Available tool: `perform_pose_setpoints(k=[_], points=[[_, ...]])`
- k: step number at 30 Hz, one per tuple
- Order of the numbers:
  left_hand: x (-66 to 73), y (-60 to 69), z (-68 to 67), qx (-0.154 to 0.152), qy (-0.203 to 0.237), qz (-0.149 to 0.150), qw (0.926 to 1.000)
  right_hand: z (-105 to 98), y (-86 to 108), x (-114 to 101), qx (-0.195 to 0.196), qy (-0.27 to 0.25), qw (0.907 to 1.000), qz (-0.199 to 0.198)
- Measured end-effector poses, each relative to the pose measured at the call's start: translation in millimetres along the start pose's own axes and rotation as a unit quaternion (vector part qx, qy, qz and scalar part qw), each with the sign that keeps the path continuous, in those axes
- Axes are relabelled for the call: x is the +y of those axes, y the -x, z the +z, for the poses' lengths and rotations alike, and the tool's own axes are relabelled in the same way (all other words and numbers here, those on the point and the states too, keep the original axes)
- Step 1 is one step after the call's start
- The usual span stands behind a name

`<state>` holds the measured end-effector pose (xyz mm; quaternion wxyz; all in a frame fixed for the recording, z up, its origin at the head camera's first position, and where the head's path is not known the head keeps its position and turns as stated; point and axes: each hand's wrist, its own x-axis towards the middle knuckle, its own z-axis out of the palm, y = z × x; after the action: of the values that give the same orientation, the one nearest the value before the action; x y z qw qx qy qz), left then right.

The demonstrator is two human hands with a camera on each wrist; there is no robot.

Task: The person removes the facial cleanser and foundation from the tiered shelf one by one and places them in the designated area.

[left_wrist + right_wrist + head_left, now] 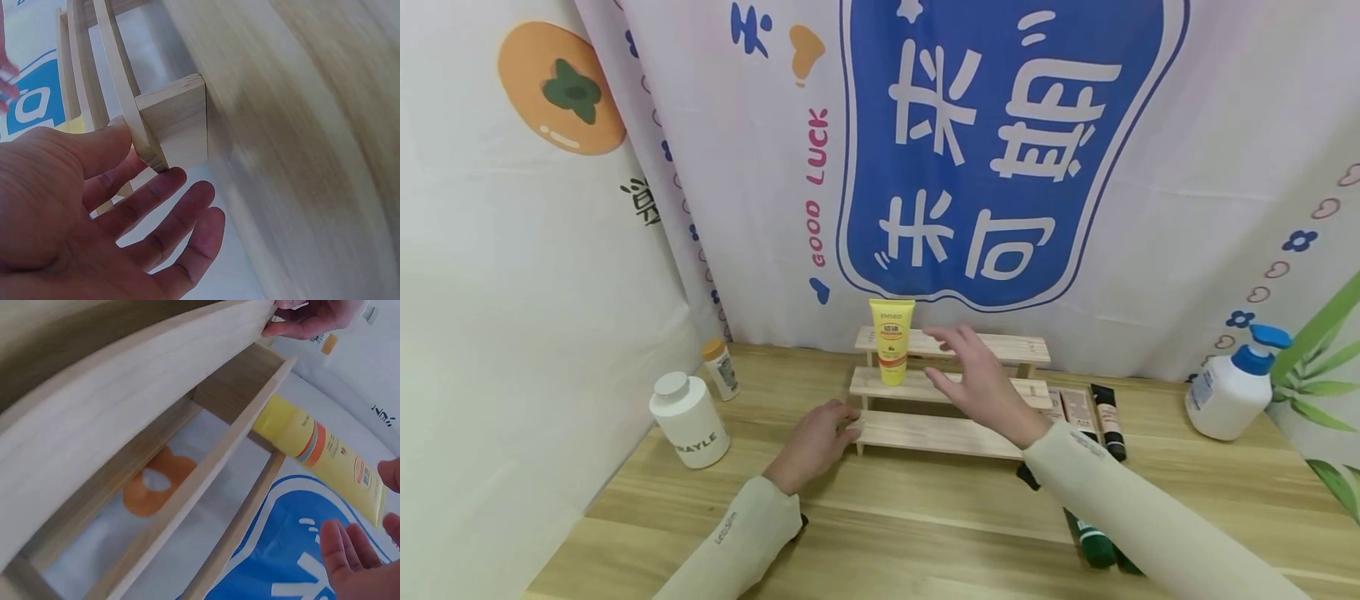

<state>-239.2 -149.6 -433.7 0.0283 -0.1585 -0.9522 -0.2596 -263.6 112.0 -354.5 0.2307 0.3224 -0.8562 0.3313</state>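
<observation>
A three-step wooden display rack point(936, 432) stands on the table near the back curtain. My left hand point(817, 443) pinches the left end of its lowest step, the thumb on one face and a fingertip at the other, as the left wrist view shows; the remaining fingers point(178, 215) spread loosely. Upright on the middle step, toward its left, is a yellow squeeze tube point(892, 337), cap down. My right hand point(981, 379) hovers just right of the tube, thumb and fingers parted, holding nothing. In the right wrist view a gap shows between the tube point(325, 456) and the right fingers point(353, 550).
On the left stand a white bottle point(688, 421) and a small orange-capped bottle point(722, 371). A black tube point(1108, 421) lies beside a flat box point(1077, 408) right of the rack. Green-capped tubes point(1096, 546) lie partly under my right forearm. A white pump bottle point(1228, 396) stands far right.
</observation>
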Motion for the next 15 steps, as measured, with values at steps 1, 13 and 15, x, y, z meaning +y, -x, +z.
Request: perform_pose_setpoints(k=[1,13,15], points=[[0.1,0.2,-0.4,0.000,0.002,0.001,1.0000,3.3,-5.4,-1.7,0.006,-0.007,1.0000,-0.004],[3.6,0.7,-1.4,0.001,0.003,-0.001,1.0000,22.1,-43.8,-5.1,0.028,-0.068,0.9969,0.028],[4.2,0.1,-1.5,0.001,0.002,-0.001,1.0000,23.8,-45.4,-2.9,0.032,-0.074,0.9962,0.032]])
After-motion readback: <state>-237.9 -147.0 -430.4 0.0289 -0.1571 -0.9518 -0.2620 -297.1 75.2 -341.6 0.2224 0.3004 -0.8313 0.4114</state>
